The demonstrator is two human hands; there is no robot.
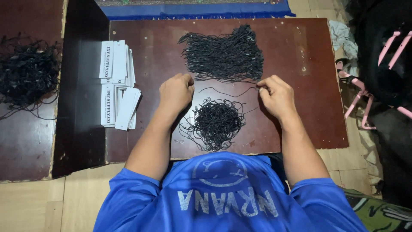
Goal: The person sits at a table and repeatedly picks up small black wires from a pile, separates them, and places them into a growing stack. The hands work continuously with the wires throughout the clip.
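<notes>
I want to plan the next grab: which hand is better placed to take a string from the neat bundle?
Probably right: the right hand pinches a string beside the bundle; the left hand is fisted, slightly farther.

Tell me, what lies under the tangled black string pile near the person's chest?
Under the tangled pile only the brown board shows, through its loose edges. Its dense middle hides whatever is beneath.

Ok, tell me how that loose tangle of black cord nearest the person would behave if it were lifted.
The tangled cord pile looks floppy: thin strands loop and sprawl flat on the brown board. It would probably rise as one snagged clump, trailing stray loops. It seems light, unlikely to roll.
</notes>
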